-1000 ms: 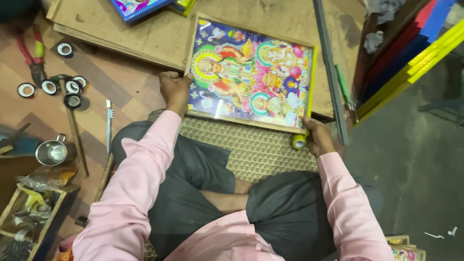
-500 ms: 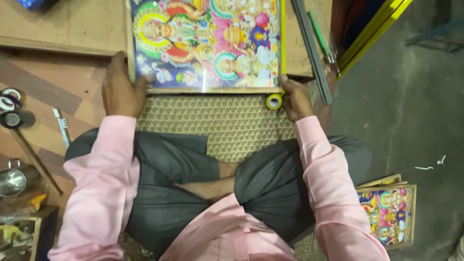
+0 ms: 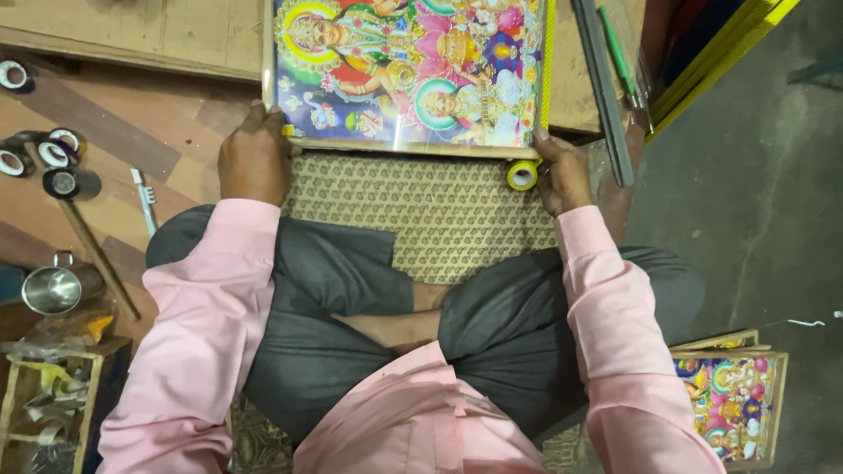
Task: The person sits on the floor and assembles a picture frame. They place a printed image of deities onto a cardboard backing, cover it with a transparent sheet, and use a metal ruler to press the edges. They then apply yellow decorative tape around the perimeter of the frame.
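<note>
Head view: we sit cross-legged on a patterned mat. Left hand fingers curl over the framed picture at its near-left corner. Right hand grips the near-right corner, fingers also pinching a yellow tape roll. Frame lies on the wooden board ahead.

- One head-worn camera looks steeply down from above the seated person's crossed legs.
- It faces forward over the patterned mat to the framed picture.
- Close range: sleeves fill the lower frame.
</note>
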A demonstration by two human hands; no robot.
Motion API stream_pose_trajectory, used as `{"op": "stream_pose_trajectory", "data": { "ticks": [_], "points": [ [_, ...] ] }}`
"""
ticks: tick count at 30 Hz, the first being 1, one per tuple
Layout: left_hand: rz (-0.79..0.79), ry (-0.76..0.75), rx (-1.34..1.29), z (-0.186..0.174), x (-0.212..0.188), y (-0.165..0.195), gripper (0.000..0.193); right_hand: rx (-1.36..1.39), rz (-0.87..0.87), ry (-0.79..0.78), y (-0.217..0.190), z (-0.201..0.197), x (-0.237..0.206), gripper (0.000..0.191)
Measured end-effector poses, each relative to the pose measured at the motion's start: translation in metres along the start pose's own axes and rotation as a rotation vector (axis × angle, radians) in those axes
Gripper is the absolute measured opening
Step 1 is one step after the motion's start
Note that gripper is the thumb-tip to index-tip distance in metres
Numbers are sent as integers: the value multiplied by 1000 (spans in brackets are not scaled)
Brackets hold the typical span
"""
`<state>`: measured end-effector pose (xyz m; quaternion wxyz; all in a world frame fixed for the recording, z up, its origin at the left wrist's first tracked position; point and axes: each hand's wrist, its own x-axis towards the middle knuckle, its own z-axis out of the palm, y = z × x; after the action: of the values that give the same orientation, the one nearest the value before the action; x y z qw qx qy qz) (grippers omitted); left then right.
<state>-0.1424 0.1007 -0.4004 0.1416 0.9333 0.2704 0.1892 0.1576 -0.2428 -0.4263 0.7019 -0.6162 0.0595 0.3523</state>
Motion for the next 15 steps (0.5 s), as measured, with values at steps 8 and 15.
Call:
{"op": "stream_pose_trajectory", "data": {
  "ticks": [8,15],
  "points": [
    [12,25,-11,-4,7,12,40,50,38,-17,2,-4,9,34],
    [14,-201,-456,53,-39,182,46,86,66,-20,-3,-1,4,31]
  ]
}}
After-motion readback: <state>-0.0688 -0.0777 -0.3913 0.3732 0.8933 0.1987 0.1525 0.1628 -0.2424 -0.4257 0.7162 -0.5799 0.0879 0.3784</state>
